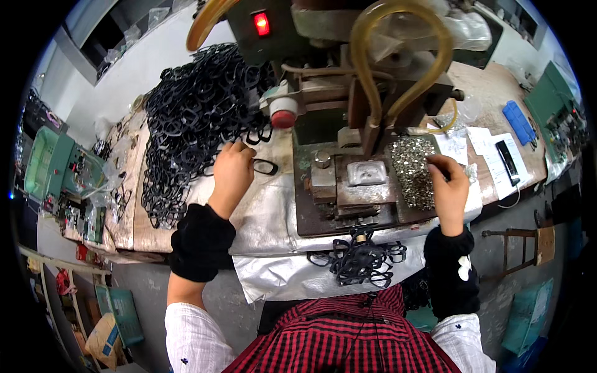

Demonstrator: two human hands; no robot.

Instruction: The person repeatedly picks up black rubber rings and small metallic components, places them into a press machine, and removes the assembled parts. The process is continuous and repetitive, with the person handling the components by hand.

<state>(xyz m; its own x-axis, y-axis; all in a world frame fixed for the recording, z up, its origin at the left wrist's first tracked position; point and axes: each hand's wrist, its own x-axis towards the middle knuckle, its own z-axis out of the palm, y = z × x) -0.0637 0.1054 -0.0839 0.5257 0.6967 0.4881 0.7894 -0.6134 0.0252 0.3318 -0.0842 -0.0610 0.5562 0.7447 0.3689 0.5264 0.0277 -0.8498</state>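
Observation:
My left hand (232,171) is closed at the near side of a big heap of black eyeglass frames (193,105). From its fingertips one black eyeglass frame (266,166) juts to the right, its rim showing while the rest is hidden by the hand. My right hand (449,186) hovers at the right edge of a pile of tiny shiny metal pieces (413,171), thumb and fingers bent together; anything between them is too small to make out. Between both hands stands a press machine with a metal block (367,173) on its base.
Several black frames (364,258) hang in a bunch at the table's front edge. The machine carries a red button (283,118), a lit red switch (261,23) and a yellowish hose (360,56). At the right lie a black phone (507,160), papers and a blue case (518,122).

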